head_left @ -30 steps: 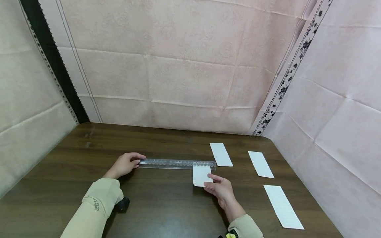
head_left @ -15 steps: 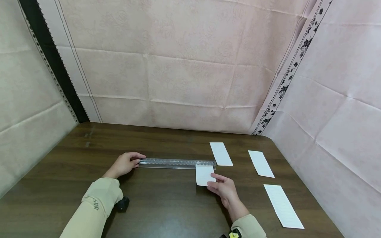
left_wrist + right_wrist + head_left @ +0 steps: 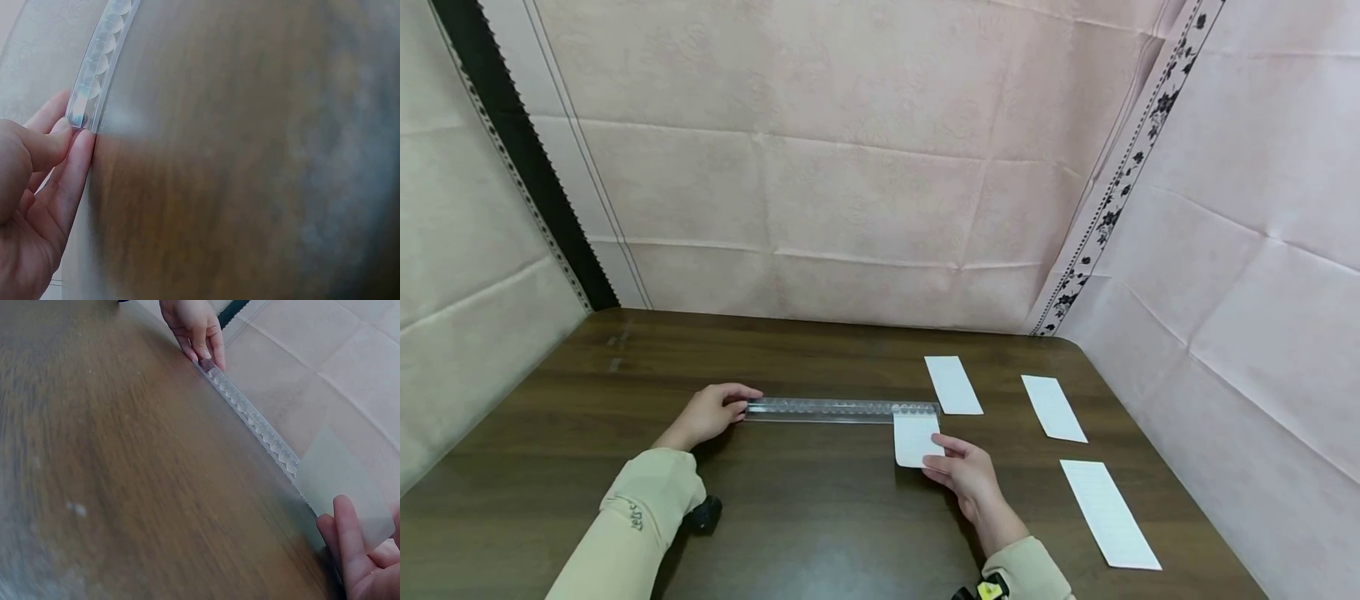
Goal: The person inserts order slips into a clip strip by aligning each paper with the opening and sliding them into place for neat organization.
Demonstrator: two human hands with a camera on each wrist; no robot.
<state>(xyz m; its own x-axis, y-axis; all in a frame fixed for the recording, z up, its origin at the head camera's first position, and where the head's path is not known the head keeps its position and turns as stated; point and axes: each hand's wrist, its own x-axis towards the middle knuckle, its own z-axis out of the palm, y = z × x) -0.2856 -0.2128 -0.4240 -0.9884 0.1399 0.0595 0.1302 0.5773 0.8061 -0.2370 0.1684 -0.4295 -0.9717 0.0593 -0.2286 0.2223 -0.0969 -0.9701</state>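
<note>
A long, narrow clear plastic strip (image 3: 827,408) with a row of round shapes along it runs left to right over the table. My left hand (image 3: 709,411) pinches its left end between thumb and fingers, as the left wrist view shows at the strip's tip (image 3: 105,47). A white card (image 3: 916,440) with rounded lower corners stands in my right hand (image 3: 972,482), pinched at its lower right edge. The card's upper edge overlaps the right part of the strip, whose round shapes show above it. In the right wrist view the card (image 3: 340,478) hides the strip's near end.
Three white cards lie on the brown table (image 3: 805,508): one behind the strip's right end (image 3: 953,385), another farther right (image 3: 1054,408), and a larger one (image 3: 1110,514) at the front right. Pale cloth walls (image 3: 850,167) enclose the table's back and sides.
My right hand has slid the white card a little to the right along the strip, then kept it there. My left hand still pinches the strip's end, and the head view has shifted slightly.
</note>
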